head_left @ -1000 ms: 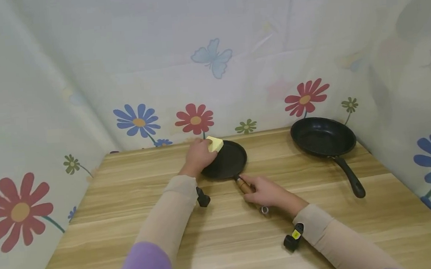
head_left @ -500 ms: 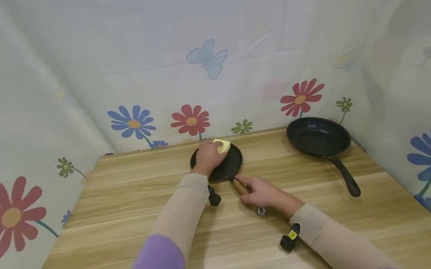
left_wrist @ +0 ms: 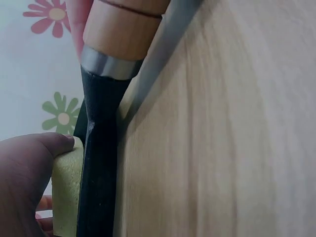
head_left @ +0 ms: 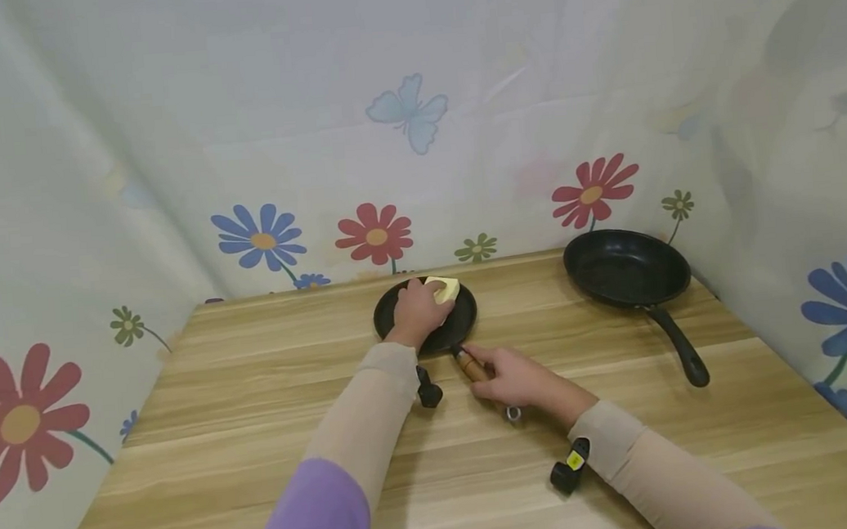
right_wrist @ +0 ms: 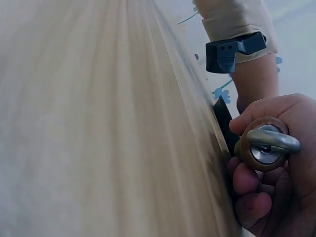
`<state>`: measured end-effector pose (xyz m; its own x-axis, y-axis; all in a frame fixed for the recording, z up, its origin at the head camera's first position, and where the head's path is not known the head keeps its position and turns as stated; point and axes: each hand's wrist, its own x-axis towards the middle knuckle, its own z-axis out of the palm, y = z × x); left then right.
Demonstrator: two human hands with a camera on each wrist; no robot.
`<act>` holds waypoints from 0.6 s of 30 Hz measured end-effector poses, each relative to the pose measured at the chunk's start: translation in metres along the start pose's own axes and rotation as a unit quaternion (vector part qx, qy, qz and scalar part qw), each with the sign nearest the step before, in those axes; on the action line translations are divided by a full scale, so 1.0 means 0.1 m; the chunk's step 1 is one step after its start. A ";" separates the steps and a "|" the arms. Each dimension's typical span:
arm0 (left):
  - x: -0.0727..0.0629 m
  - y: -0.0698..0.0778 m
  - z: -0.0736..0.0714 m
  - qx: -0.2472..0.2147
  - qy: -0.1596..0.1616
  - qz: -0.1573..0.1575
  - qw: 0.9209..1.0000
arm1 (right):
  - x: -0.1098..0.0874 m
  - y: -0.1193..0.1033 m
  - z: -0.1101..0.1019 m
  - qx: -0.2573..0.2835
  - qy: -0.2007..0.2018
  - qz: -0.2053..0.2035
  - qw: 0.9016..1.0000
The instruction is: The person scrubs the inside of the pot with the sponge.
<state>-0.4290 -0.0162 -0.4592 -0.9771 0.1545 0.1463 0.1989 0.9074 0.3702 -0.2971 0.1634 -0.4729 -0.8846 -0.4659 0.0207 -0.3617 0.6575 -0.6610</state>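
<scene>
A small flat black pan (head_left: 443,338) with a wooden handle (head_left: 472,368) lies on the table. My left hand (head_left: 418,312) grips a pale yellow sponge (head_left: 446,288) against the pan's surface. In the left wrist view the thumb and fingers pinch the sponge (left_wrist: 67,190) beside the pan's rim (left_wrist: 98,182). My right hand (head_left: 517,378) holds the pan by its handle. In the right wrist view its fingers curl round the handle, whose metal ring (right_wrist: 274,140) faces the camera. Most of the sponge's underside is hidden.
A larger, deeper black frying pan (head_left: 626,271) stands at the back right of the wooden table (head_left: 292,388), its black handle (head_left: 680,345) pointing toward the front. A flower-printed cloth (head_left: 297,142) hangs behind and at both sides.
My left hand has moved to the right across the pan with the sponge. The right hand keeps its hold on the handle. The head view has shifted slightly.
</scene>
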 end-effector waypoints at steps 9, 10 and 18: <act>-0.05 0.06 0.00 -0.009 -0.010 0.012 1.000 | 0.01 -0.04 -0.01 -0.004 0.002 -0.004 1.000; -0.06 0.06 0.00 -0.011 -0.011 0.014 1.000 | 0.01 -0.05 -0.01 -0.004 0.003 -0.006 1.000; -0.13 0.16 0.00 -0.008 -0.023 0.036 0.999 | 0.01 -0.06 0.00 -0.003 0.002 -0.010 1.000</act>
<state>-0.4130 -0.0040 -0.4549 -0.9625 0.2374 0.1316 0.2700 0.8867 0.3753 -0.2961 0.1590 -0.4690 -0.8783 -0.4768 0.0363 -0.3807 0.6514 -0.6562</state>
